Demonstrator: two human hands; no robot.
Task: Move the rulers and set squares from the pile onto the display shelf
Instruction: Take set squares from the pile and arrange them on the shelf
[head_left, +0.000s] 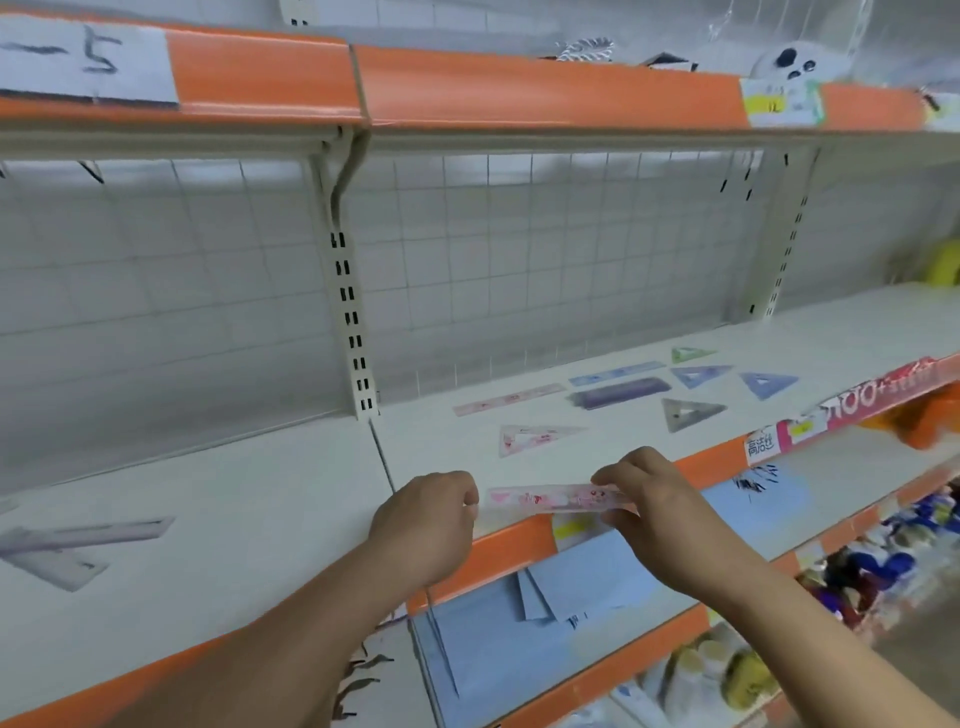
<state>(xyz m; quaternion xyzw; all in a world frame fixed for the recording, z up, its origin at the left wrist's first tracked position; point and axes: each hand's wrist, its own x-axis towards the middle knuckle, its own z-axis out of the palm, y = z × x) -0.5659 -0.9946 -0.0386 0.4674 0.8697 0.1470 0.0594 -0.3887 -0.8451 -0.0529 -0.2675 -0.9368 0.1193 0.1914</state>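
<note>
A clear pink ruler (558, 499) hangs level over the shelf (291, 499) edge — other rulers and set squares (691, 413) lie flat beyond.

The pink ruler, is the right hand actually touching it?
Touching. The head view shows the right hand with its fingers pinched on the right end of the pink ruler, thumb below and fingers on top.

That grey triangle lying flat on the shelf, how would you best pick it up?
The grey set square lies flat, so probably slide it to the shelf front edge, then pinch one straight side from the front, thumb on top. Its open centre also offers a fingertip hold.
</note>
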